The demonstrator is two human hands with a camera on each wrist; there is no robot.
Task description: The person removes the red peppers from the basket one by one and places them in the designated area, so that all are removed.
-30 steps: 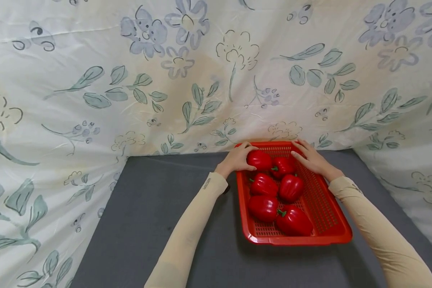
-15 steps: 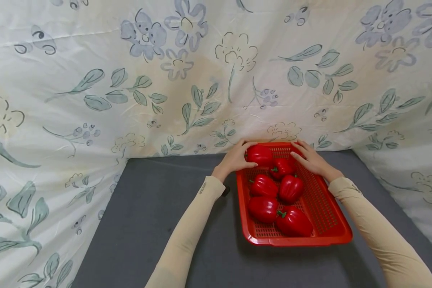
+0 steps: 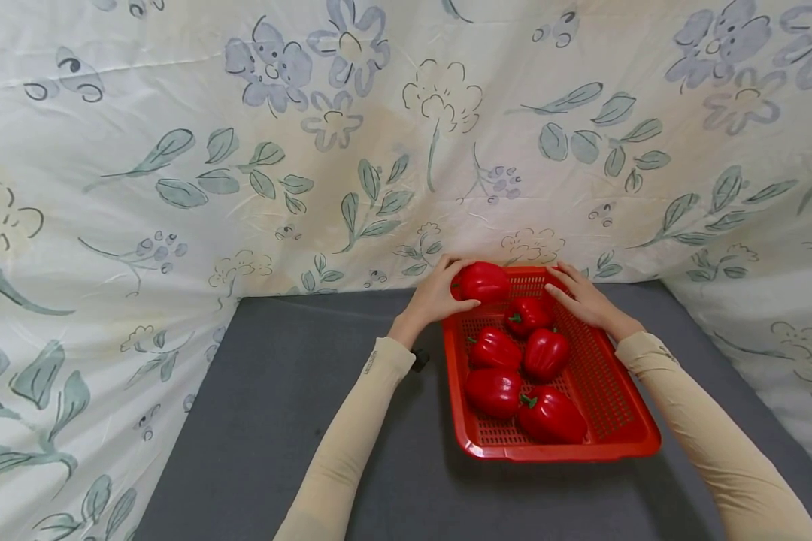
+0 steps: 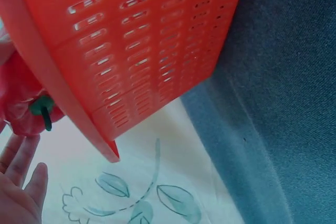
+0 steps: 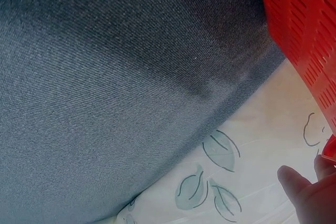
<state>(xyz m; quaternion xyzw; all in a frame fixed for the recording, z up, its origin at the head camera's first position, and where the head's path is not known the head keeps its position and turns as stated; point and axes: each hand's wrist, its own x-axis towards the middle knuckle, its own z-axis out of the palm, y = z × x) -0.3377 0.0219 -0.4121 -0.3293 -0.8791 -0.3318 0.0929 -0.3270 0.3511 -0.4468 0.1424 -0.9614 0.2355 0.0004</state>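
Head view: the left hand (image 3: pixel 435 297) holds a red pepper (image 3: pixel 487 282) between thumb and fingers at the far left corner of a red plastic basket (image 3: pixel 562 453). The pepper's long axis runs roughly left to right, its stem end turned left toward the palm. The right hand (image 3: pixel 592 303) rests at the basket's far right corner, its fingers fairly straight and spread. The basket's long side runs near to far, its far end slanting left. Inside lie five other peppers (image 3: pixel 546 353) on their sides; the nearest right one has its stem end far left and its body stretching toward the near right. Both arms wear beige sleeves (image 3: pixel 352 428). The table (image 3: pixel 298 391) is plain dark grey; behind it and at both sides hangs a pale cloth (image 3: pixel 352 188) printed with blue flowers and green leaves.

Left wrist view: the held pepper shows past the rim by the slotted left wall, its green stem (image 4: pixel 42 108) facing outward from the basket. The left hand's fingertips touch it. The table's surface shows a fine weave.

Right wrist view: the right hand's fingers are beside the rim; whether they press on it cannot be told. The table meets the cloth along its far edge.
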